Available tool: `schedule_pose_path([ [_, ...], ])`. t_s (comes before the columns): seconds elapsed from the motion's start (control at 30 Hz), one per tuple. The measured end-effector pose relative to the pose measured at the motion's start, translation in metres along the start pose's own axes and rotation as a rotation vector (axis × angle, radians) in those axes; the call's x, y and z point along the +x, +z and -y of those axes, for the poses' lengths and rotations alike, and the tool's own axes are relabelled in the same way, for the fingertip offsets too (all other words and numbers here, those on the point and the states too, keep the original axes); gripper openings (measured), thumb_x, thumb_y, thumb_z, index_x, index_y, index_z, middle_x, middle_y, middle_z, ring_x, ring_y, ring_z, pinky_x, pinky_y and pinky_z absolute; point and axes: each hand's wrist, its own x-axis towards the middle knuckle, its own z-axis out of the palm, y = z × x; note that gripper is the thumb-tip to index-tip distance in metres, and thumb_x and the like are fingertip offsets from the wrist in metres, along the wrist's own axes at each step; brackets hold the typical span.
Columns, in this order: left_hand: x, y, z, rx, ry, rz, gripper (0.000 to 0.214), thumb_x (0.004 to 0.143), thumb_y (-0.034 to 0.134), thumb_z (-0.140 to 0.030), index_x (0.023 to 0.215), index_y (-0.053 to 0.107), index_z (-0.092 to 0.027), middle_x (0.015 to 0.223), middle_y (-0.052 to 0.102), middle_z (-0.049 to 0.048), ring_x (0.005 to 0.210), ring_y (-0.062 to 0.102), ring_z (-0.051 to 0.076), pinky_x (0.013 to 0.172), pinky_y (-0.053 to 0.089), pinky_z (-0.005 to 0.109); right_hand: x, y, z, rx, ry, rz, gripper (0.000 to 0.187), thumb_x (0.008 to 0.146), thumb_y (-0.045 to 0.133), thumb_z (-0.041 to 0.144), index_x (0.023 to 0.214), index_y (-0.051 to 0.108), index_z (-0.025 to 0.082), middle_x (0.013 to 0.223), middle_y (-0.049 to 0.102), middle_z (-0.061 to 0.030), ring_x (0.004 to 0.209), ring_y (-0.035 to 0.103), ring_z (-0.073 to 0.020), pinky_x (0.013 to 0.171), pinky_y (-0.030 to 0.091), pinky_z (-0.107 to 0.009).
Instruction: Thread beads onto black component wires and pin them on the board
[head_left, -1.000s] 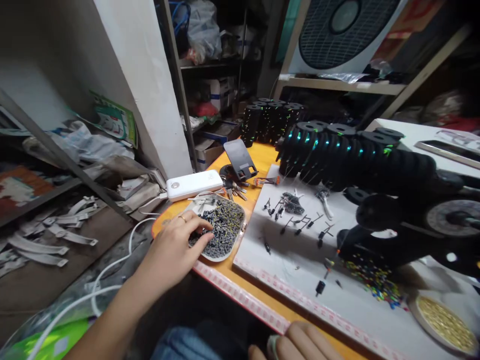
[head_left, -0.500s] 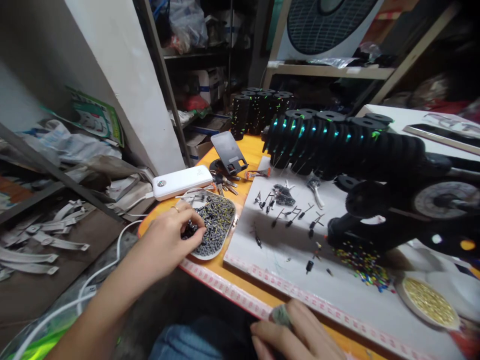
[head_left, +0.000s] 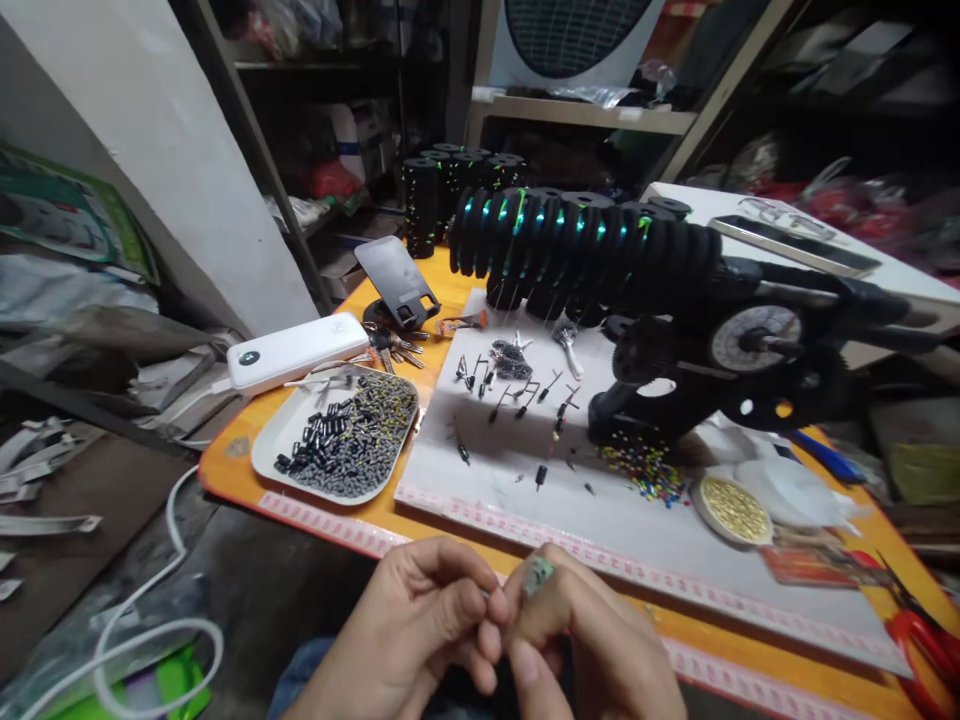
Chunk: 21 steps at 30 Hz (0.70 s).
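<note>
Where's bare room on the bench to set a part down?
Front strip of the white board, between bead pile and pink tape; small patch at left corner of the orange tabletop, beside the tray. Crowded: mid-board, with black pieces; around keys.

Fingertips of the left hand [head_left: 431, 630] and right hand [head_left: 589, 625] meet and overlap, hiding whatever lies between them; a small piece may be pinched there, but the view is too poor to settle it. Both wrists are cut off by the lower edge, the fan [head_left: 576, 38] by the upper, and the red-handled scissors [head_left: 907, 632] by the right. Markings on the round dial [head_left: 756, 336] are too small to read.
</note>
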Motion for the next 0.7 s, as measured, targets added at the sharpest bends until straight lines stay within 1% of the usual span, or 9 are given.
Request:
schedule_pose_path([
  [0.1,-0.001,-0.004,0.006,-0.035,-0.031,0.067,0.03,0.065,0.095,-0.039,0.07,0.078,-0.015,0.053,0.059,-0.0049,0.042,0.046,0.002,0.052,0.047,0.017,-0.002,-0.003,0.003,0.026,0.048,0.026,0.02,0.091,0.052,0.01,0.077,0.046,0.023,0.069,0.058,0.003,0.058,0.053,-0.0098,0.053,0.041,-0.021],
  [0.2,-0.001,-0.008,0.01,-0.034,-0.041,0.11,0.034,0.066,0.094,-0.043,0.072,0.076,-0.015,0.051,0.055,-0.0049,0.046,0.051,0.006,0.052,0.044,0.019,-0.002,-0.005,0.007,0.037,0.061,0.049,0.02,0.091,0.053,0.011,0.077,0.046,0.023,0.068,0.059,0.0035,0.058,0.053,-0.0098,0.054,0.04,-0.021],
  [0.27,-0.001,-0.009,0.011,-0.033,-0.057,0.112,0.037,0.064,0.095,-0.045,0.071,0.075,-0.015,0.055,0.058,-0.0037,0.05,0.054,0.008,0.055,0.046,0.02,-0.002,-0.007,0.009,0.015,0.05,0.057,0.019,0.089,0.054,0.01,0.076,0.047,0.023,0.067,0.058,0.0039,0.057,0.052,-0.0092,0.053,0.039,-0.02],
  [0.33,-0.002,-0.008,0.011,-0.03,-0.077,0.101,0.037,0.062,0.095,-0.045,0.071,0.075,-0.015,0.063,0.063,-0.0021,0.051,0.055,0.008,0.062,0.05,0.024,-0.001,-0.007,0.01,-0.009,0.037,0.055,0.019,0.088,0.054,0.01,0.075,0.049,0.022,0.067,0.058,0.0042,0.056,0.05,-0.0082,0.051,0.038,-0.02],
  [0.4,-0.003,-0.006,0.009,-0.027,-0.081,0.09,0.037,0.062,0.095,-0.046,0.072,0.075,-0.016,0.067,0.065,-0.0014,0.051,0.055,0.008,0.068,0.052,0.027,0.0,-0.007,0.012,-0.019,0.03,0.051,0.018,0.086,0.055,0.009,0.075,0.049,0.022,0.067,0.059,0.0046,0.055,0.05,-0.0075,0.051,0.038,-0.019],
  [0.53,-0.004,-0.004,0.008,-0.024,-0.077,0.09,0.035,0.064,0.095,-0.045,0.072,0.075,-0.016,0.066,0.063,-0.0019,0.051,0.054,0.008,0.068,0.052,0.027,0.0,-0.006,0.013,-0.031,0.043,0.04,0.018,0.086,0.054,0.009,0.074,0.05,0.022,0.067,0.059,0.0051,0.055,0.051,-0.0073,0.051,0.039,-0.018],
  [0.63,-0.005,-0.004,0.01,-0.019,-0.079,0.09,0.035,0.064,0.095,-0.045,0.071,0.076,-0.017,0.063,0.062,-0.002,0.056,0.058,0.011,0.072,0.053,0.028,0.0,-0.006,0.015,-0.021,0.057,0.025,0.018,0.085,0.054,0.009,0.074,0.05,0.022,0.068,0.059,0.0055,0.055,0.051,-0.0069,0.051,0.039,-0.017],
  [0.7,-0.005,-0.005,0.011,-0.018,-0.074,0.088,0.035,0.064,0.094,-0.046,0.071,0.076,-0.017,0.059,0.059,-0.0028,0.058,0.06,0.012,0.071,0.052,0.027,-0.001,-0.007,0.016,-0.02,0.055,0.025,0.018,0.086,0.054,0.009,0.074,0.05,0.022,0.068,0.059,0.0054,0.056,0.051,-0.0068,0.051,0.039,-0.017],
])
